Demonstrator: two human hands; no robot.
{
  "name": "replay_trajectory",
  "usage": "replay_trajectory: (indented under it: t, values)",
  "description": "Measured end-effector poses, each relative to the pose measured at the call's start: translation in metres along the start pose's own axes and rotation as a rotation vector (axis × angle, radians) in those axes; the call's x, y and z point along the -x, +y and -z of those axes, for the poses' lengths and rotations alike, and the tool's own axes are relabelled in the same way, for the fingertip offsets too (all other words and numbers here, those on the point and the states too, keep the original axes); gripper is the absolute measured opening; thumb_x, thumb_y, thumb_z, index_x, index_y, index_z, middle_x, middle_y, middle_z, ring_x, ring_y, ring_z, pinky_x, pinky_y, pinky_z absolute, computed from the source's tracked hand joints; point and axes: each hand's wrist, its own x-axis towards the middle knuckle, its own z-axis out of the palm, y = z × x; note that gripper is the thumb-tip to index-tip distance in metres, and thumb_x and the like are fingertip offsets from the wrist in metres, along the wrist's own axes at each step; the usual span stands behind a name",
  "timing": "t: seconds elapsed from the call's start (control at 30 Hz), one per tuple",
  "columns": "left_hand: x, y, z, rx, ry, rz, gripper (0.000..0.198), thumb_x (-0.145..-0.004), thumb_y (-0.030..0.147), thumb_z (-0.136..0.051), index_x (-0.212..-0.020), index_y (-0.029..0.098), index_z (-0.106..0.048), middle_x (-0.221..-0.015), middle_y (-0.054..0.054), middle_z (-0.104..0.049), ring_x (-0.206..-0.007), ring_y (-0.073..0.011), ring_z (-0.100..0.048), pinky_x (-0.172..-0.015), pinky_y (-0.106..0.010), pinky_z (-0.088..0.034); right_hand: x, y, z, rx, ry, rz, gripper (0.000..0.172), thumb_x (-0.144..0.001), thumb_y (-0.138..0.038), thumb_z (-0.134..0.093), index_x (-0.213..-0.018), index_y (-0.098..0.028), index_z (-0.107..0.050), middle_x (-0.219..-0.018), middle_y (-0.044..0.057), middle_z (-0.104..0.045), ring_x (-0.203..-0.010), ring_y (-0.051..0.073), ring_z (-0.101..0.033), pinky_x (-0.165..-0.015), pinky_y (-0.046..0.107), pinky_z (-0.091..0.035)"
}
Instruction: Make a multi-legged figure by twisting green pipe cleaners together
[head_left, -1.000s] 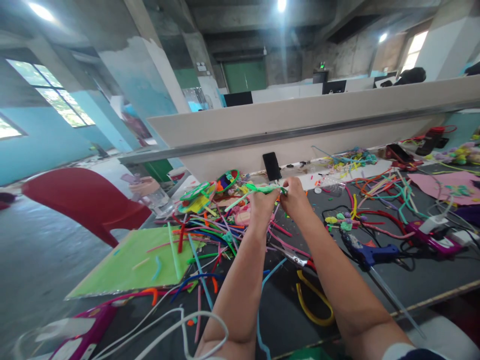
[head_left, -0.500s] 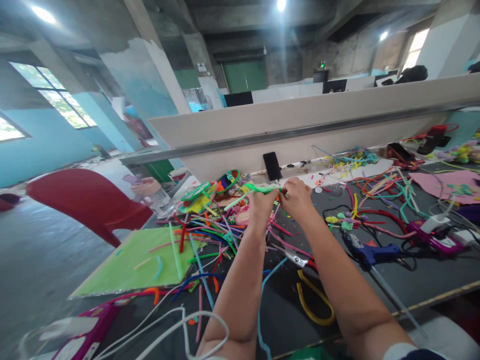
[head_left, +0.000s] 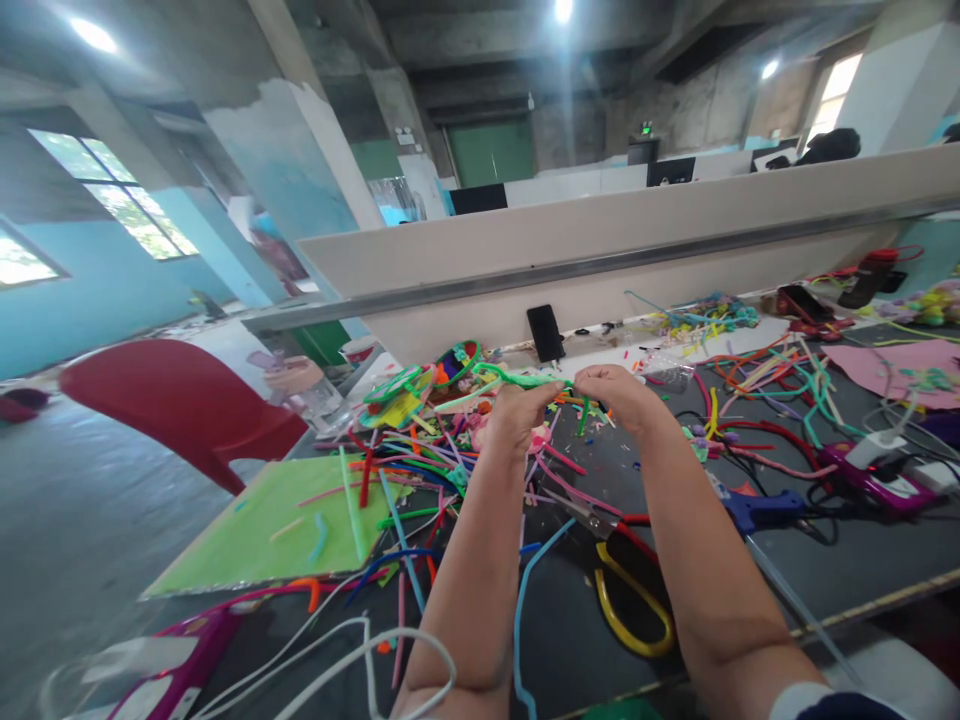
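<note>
Green pipe cleaner (head_left: 517,378) was held in the air over the dark surface (head_left: 825,580), just in front of the phone (head_left: 545,333) propped against the divider (head_left: 600,235). Left hand (head_left: 517,415): grip clamped on the stem near its middle, in much the same place as half a second before. Right hand (head_left: 619,392) had changed. Earlier it sat knuckle to knuckle with the left, pinching the stem. Now it was rolled over, back of the hand up and wrist arched, and had shifted slightly right, grip closed on the stem's right end. Judgement: this read as a twist or bend being worked into the stem, with the left hand as anchor; shaping was under way, not finished. Below the hands lay the heap of loose pipe cleaners (head_left: 420,460). Nearer the body were red-handled scissors (head_left: 626,530) and a yellow loop (head_left: 630,620), both untouched. Glue gun (head_left: 757,508) lay to the right, green sheet (head_left: 277,525) to the left.
</note>
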Motion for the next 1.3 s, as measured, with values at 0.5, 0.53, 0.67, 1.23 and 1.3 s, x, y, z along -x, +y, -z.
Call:
replay_trajectory:
  t: [0.5,0.53,0.67,1.23,1.3]
  values:
    - [0.007,0.015,0.012,0.194,-0.271,0.158,0.039,-0.052,0.026,-0.082,-0.052,0.014,-0.045,-0.041,0.01,-0.028,-0.036,0.001,-0.018,-0.038,-0.019,-0.007,0.007,0.0,0.017,-0.107,-0.196,0.074,0.019,-0.071,-0.035,-0.063,-0.066,-0.017,-0.06,-0.074,0.0,-0.056,-0.067,0.011,-0.047,-0.064,0.025,-0.036]
    - [0.007,0.016,0.012,0.194,-0.261,0.159,0.039,-0.052,0.026,-0.082,-0.052,0.014,-0.045,-0.041,0.01,-0.029,-0.035,0.0011,-0.018,-0.038,-0.019,-0.008,0.008,-0.002,0.017,-0.091,-0.19,0.068,0.019,-0.071,-0.036,-0.065,-0.072,-0.017,-0.061,-0.074,0.0,-0.056,-0.066,0.011,-0.047,-0.063,0.025,-0.036]
    - [0.008,0.017,0.01,0.176,-0.256,0.141,0.041,-0.052,0.026,-0.082,-0.05,0.014,-0.043,-0.04,0.01,-0.029,-0.034,0.0011,-0.019,-0.038,-0.019,-0.007,0.013,-0.012,0.019,-0.018,-0.116,0.065,0.027,-0.073,-0.041,-0.067,-0.086,-0.018,-0.061,-0.074,0.0,-0.057,-0.064,0.011,-0.047,-0.059,0.025,-0.036]
    - [0.011,0.014,0.007,0.12,-0.326,0.108,0.042,-0.052,0.032,-0.082,-0.051,0.015,-0.044,-0.041,0.01,-0.027,-0.036,0.0001,-0.02,-0.04,-0.021,-0.008,0.012,-0.012,0.017,0.127,-0.171,0.048,0.022,-0.073,-0.037,-0.065,-0.076,-0.015,-0.063,-0.064,-0.001,-0.057,-0.056,0.009,-0.045,-0.053,0.023,-0.032]
    - [0.012,0.013,0.005,0.093,-0.379,0.127,0.04,-0.053,0.032,-0.081,-0.055,0.015,-0.045,-0.043,0.01,-0.028,-0.038,-0.0001,-0.019,-0.041,-0.021,-0.008,0.012,-0.013,0.015,0.116,-0.133,0.061,0.026,-0.072,-0.037,-0.067,-0.089,-0.017,-0.064,-0.072,0.001,-0.062,-0.061,0.011,-0.051,-0.056,0.024,-0.036]
